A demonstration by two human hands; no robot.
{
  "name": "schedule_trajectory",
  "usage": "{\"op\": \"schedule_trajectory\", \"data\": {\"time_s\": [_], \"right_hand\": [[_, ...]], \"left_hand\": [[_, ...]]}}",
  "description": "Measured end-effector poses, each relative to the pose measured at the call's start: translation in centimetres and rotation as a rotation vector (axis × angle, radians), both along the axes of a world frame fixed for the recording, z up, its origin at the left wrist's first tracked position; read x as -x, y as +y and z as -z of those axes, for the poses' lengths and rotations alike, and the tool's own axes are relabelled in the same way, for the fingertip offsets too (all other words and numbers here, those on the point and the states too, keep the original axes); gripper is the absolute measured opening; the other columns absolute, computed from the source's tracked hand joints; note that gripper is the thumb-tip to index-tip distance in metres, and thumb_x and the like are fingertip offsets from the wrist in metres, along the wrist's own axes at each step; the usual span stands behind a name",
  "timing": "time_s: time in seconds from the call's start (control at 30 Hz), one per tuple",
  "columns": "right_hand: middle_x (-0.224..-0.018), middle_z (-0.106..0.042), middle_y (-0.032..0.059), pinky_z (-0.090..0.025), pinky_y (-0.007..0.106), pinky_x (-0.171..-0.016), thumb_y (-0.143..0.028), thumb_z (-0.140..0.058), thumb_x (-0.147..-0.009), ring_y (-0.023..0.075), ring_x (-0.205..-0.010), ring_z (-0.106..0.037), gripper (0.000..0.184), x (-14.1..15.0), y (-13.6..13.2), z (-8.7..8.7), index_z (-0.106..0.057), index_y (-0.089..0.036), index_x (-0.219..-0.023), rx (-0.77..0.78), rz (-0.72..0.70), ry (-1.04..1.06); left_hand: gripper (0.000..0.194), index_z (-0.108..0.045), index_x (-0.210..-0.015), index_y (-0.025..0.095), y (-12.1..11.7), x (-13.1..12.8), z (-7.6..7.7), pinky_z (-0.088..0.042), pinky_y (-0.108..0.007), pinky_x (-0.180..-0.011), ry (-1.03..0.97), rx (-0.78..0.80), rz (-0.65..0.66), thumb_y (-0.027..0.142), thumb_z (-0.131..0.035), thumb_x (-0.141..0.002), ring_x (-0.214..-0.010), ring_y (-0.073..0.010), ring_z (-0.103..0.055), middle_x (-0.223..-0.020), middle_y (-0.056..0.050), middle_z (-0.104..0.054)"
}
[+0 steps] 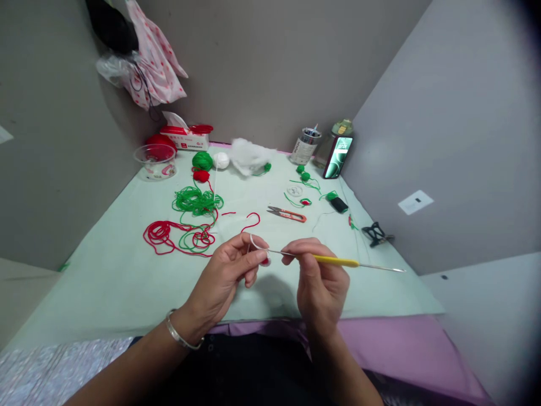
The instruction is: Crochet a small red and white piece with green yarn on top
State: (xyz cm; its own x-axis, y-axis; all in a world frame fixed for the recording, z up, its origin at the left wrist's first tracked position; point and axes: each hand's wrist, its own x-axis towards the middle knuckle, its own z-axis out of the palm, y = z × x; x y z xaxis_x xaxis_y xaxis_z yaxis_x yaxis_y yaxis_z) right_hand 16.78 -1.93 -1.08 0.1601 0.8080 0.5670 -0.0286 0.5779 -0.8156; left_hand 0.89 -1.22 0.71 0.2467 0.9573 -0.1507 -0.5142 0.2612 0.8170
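My right hand (319, 276) grips a crochet hook with a yellow handle (338, 260); one metal end points left, the other sticks out to the right. The left tip of the hook meets a small red and white crochet piece (265, 261), pinched between the thumb and fingers of my left hand (230, 268). White yarn (255, 242) loops over my left index finger. Most of the small piece is hidden behind my left thumb. Beyond my hands lie orange-handled thread snips (288, 214) and a loose red yarn end (253, 217).
Tangled green yarn (192, 200) and red yarn (158, 234) spread on the left. Behind them are a green ball (202, 161), a white ball (221, 160) and white stuffing (249, 157). A phone (338, 158) leans against a bottle at back right; a black clip (375, 234) lies near the right wall.
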Motion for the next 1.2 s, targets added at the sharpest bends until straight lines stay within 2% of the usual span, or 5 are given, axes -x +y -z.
{"op": "schedule_trajectory", "data": {"time_s": [0.5, 0.6, 0.83, 1.03, 1.2], "right_hand": [[-0.093, -0.074, 0.0028, -0.055, 0.033, -0.076, -0.008, -0.057, -0.102, 0.0180, -0.088, -0.069, 0.027, 0.0, -0.7, 0.0, -0.076, -0.025, -0.109, -0.138, 0.019, -0.241], [-0.094, -0.075, 0.0027, -0.055, 0.032, -0.076, -0.007, -0.057, -0.102, 0.0178, -0.088, -0.069, 0.028, 0.2, -0.8, 0.1, -0.076, -0.025, -0.110, -0.134, 0.008, -0.246], [-0.096, -0.076, 0.0028, -0.055, 0.032, -0.077, -0.010, -0.057, -0.103, 0.0178, -0.088, -0.069, 0.027, 0.4, -0.5, 0.4, -0.078, -0.027, -0.109, -0.109, 0.005, -0.211], [-0.094, -0.074, 0.0027, -0.055, 0.033, -0.076, -0.016, -0.058, -0.105, 0.0175, -0.085, -0.068, 0.024, 0.4, -0.5, 0.6, -0.079, -0.027, -0.109, -0.075, -0.049, -0.114], [-0.095, -0.074, 0.0036, -0.057, 0.033, -0.079, -0.017, -0.059, -0.104, 0.0183, -0.090, -0.068, 0.023, 0.4, -0.5, 0.7, -0.079, -0.027, -0.110, -0.061, -0.073, -0.117]], "left_hand": [[0.019, -0.075, -0.082, 0.017, -0.3, 0.0, 0.2, -0.037, -0.015, -0.048, 0.074, -0.101, -0.033, 0.028, -0.090, -0.080, -0.054, -0.0049, -0.048, -0.070, 0.001, -0.069], [0.020, -0.076, -0.093, 0.018, -0.5, -0.1, 0.0, -0.037, -0.015, -0.047, 0.047, -0.096, -0.008, 0.027, -0.089, -0.081, -0.059, -0.0072, -0.053, -0.073, 0.001, -0.069], [0.075, -0.059, -0.149, 0.017, -0.5, -0.2, -0.4, -0.033, -0.016, -0.045, 0.024, -0.039, 0.007, 0.024, -0.090, -0.081, -0.065, -0.0084, -0.055, -0.082, 0.000, -0.070], [0.093, -0.045, -0.160, 0.014, -0.4, 0.1, -0.9, -0.027, -0.016, -0.042, -0.011, -0.002, 0.063, 0.024, -0.091, -0.080, -0.050, -0.0029, -0.035, -0.079, 0.002, -0.070], [0.094, -0.045, -0.160, 0.012, -0.4, -0.1, -1.1, -0.030, -0.016, -0.043, -0.005, 0.009, 0.037, 0.025, -0.092, -0.079, -0.052, -0.0038, -0.038, -0.080, 0.002, -0.069]]}}
